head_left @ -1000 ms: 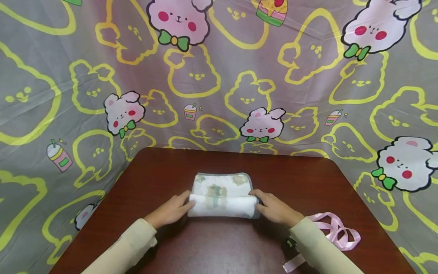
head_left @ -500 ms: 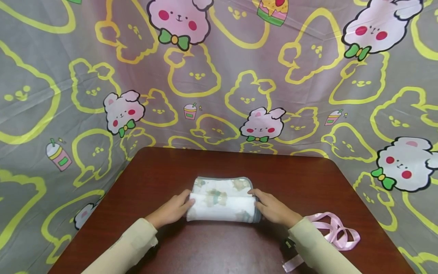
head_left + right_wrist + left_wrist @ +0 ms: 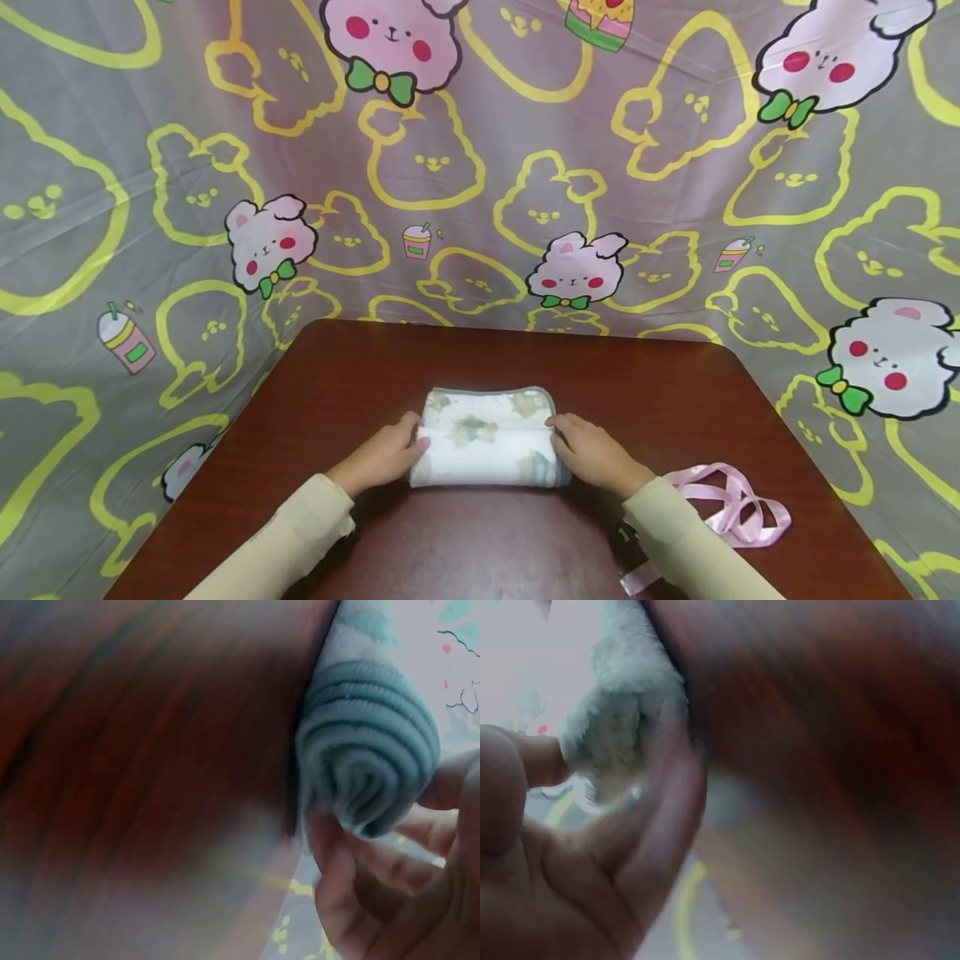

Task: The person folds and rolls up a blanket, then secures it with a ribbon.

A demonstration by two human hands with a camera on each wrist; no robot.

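Observation:
A white towel [image 3: 486,437] with pale prints and a grey border lies partly rolled in the middle of the dark red-brown table [image 3: 675,392]. Its rolled part is nearest me, and a short flat part remains behind it. My left hand [image 3: 384,457] grips the roll's left end [image 3: 619,727], fingers curled on it. My right hand [image 3: 592,454] grips the right end, where the grey spiral of the roll [image 3: 371,761] shows beside my fingers [image 3: 360,862].
A loose pink ribbon [image 3: 731,508] lies on the table at the right, close to my right sleeve. A grey cloth printed with yellow bear outlines and pink bunnies [image 3: 573,271] hangs behind and around the table.
Both hands have rolled the towel a little farther away from me. The roll has grown thicker and the flat part behind it shorter.

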